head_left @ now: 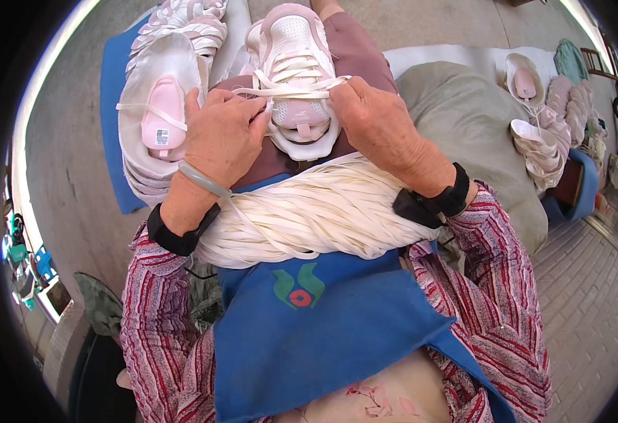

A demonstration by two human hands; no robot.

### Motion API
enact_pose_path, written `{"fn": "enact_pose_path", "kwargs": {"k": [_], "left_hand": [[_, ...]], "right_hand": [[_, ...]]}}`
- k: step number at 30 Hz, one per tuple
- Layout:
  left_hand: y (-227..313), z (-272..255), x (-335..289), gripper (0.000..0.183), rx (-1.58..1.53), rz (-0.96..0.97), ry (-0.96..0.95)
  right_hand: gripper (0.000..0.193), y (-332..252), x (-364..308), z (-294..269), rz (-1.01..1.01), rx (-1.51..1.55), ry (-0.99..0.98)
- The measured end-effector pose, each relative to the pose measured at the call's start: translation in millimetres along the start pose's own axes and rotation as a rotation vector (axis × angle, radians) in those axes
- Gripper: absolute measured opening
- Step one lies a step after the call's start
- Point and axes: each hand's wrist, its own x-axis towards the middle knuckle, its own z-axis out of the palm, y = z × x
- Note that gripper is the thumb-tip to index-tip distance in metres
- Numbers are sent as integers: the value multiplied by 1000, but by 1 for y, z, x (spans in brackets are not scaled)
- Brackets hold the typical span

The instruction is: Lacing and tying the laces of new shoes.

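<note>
- Head view: the pink-and-white mesh sneaker (302, 111) rests on the mauve-trousered lap, between the two hands; its toe points away from the body, its heel opening nearer.
- The left hand (226, 137) has thumb and fingers pinched together on the flat cream fabric lace (284, 91); the right hand (371, 116) is clamped on the lace at the shoe's other side.
- A thick bundle of loose cream laces (316, 211) lies across the lap, above a blue cloth apron (323, 352); stacked pink-and-white shoes (161, 116) stand at left; more pale pink shoes (539, 149) sit far right.
</note>
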Motion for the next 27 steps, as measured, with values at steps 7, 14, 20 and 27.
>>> {"fn": "enact_pose_path", "kwargs": {"k": [7, 14, 20, 27], "left_hand": [[12, -6, 2, 11, -109, -24, 94], [26, -8, 12, 14, 207, 163, 11], [29, -8, 16, 9, 198, 138, 29], [53, -23, 12, 8, -203, 227, 204]], "right_hand": [[11, 3, 2, -5, 39, 232, 100], [11, 3, 1, -1, -96, 28, 66], [11, 8, -2, 2, 148, 372, 31], [11, 0, -3, -3, -31, 118, 61]]}}
